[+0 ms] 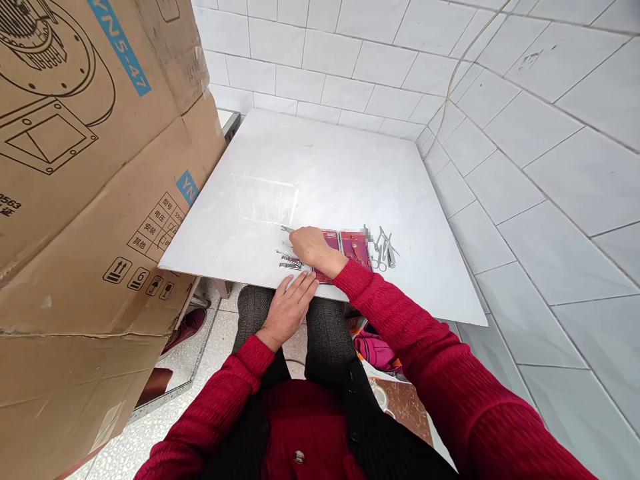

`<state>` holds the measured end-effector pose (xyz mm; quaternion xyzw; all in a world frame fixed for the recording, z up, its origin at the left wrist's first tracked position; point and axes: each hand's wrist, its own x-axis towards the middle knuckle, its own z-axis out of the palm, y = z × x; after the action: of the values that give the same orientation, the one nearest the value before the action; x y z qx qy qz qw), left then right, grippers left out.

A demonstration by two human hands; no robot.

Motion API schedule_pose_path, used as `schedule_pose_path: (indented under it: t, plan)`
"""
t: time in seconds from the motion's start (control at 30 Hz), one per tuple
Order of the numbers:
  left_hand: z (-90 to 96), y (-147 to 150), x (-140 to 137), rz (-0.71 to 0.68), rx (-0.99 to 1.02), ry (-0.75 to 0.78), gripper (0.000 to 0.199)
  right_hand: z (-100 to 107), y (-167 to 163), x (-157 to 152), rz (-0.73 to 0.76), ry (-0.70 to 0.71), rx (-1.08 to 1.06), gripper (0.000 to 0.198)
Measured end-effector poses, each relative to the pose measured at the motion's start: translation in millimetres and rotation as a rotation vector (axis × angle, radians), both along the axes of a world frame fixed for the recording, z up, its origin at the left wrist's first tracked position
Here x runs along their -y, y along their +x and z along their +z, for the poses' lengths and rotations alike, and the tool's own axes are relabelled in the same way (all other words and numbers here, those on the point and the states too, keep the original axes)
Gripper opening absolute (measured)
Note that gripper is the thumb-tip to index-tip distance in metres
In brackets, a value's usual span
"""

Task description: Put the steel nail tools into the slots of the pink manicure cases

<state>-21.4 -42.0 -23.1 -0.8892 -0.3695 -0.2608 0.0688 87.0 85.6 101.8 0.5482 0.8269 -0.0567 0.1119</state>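
Lying open near the middle of the bench's [360,167] near edge, the red case [353,248] looks light, with stiff halves that would probably fold at the spine if lifted from one side. Its pale, thin rim may slide easily on that smooth white top, so the surest hold should be the outer rims of both halves together (the right-hand one is the less covered). The spine runs from the bench's far edge toward the near one, and each half seems longer that way; the right forearm hides too much to settle the long axis of the whole.

The right hand [311,248] reaches over the left half, fingers curled down beside a slim metal tool [287,229]; I cannot tell whether that grip is closed on it. The left hand [291,308] is unclenched, fingers straight and side by side, tips at the case's near left corner.

Left of the case, small metal tools [291,263] lie roughly along the near edge. Right of it, the scissors [380,257] point their loops toward the near edge; they should be stiff and slick, best held at the loops.
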Motion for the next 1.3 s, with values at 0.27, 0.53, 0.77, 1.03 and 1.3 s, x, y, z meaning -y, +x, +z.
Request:
schedule_pose_path:
  t: [0.27,0.53,0.77,1.03,1.3]
  plan:
    - [-0.2,0,1,0.008,0.002,-0.008,0.055,3,7,6,0.020,0.008,0.023,0.025]
    - [1.4,0,0,0.009,0.000,-0.003,0.053,-11,17,2,-0.030,0.066,-0.127,0.020]
    - [5.3,0,0,-0.001,-0.005,-0.004,0.050,-22,61,-3,-0.306,-0.055,-0.818,0.010]
    - [5.6,1,-1,0.001,0.010,0.010,0.050,-33,97,-5,-0.587,-0.281,-1.420,0.006]
    - [7.2,1,-2,-0.002,0.015,0.016,0.050,-46,105,-6,-0.568,-0.318,-1.624,0.016]
